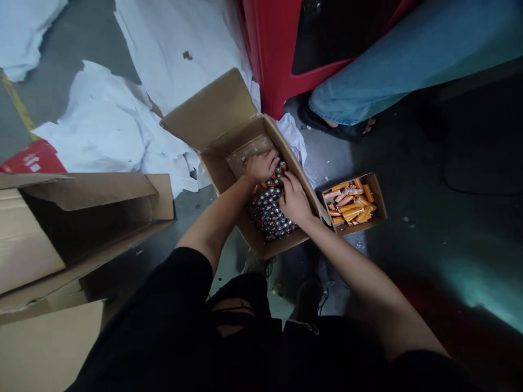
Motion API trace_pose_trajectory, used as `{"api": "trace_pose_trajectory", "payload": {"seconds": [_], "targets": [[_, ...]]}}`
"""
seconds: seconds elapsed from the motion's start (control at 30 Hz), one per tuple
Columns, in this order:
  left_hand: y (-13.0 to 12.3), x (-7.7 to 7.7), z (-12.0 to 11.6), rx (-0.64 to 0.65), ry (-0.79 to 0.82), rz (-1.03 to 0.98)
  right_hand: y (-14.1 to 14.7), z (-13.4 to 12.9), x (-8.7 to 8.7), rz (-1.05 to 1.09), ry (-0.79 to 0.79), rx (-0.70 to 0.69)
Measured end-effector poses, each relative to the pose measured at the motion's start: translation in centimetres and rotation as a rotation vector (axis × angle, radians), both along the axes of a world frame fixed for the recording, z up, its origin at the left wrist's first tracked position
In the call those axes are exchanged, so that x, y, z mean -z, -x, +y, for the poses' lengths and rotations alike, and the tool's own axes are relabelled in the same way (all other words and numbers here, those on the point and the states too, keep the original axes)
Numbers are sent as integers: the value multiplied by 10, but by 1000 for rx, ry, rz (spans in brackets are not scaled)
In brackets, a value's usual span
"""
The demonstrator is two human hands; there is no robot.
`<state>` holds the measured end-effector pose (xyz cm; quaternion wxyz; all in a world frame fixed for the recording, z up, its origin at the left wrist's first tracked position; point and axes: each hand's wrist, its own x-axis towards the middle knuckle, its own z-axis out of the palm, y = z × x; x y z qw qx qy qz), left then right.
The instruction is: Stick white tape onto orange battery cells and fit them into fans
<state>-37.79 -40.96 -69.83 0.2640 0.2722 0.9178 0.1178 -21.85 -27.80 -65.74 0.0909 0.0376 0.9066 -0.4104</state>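
An open cardboard box (pixel 223 169) on the floor holds many small upright cylinders (pixel 272 215) with round silvery ends, packed side by side. Orange-sided ones show near my fingers. My left hand (pixel 262 166) reaches in near the far end, its fingers curled down over the orange cylinders; whatever is under the fingertips is hidden. Against the right part of the cylinders lies my right hand (pixel 295 200), fingers apart and touching their tops. Just right of the box, a smaller carton (pixel 381 204) contains loose orange cylinders (pixel 353 207), lying at mixed angles.
Large open cardboard boxes (pixel 30 234) stand at the left. White sheets (pixel 110 120) cover floor at the upper left. A red plastic stool (pixel 269 54) and another person's jeans-clad leg (pixel 368 76) and sandalled foot are beyond the box.
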Motion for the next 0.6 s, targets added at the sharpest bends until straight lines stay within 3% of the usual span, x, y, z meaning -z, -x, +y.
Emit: {"api": "trace_pose_trajectory", "payload": {"seconds": [0.13, 0.37, 0.47, 0.6], "targets": [[16, 9, -4, -5, -135, -71, 41, -14, -2, -115, -145, -81], [4, 0, 0, -423, -326, -233, 83, -12, 6, -207, -296, -318], [0, 3, -3, -531, -323, -259, 98, -15, 7, -168, -377, -317], [-4, 8, -12, -652, -315, -335, 126, -27, 4, -327, -486, -414]]}}
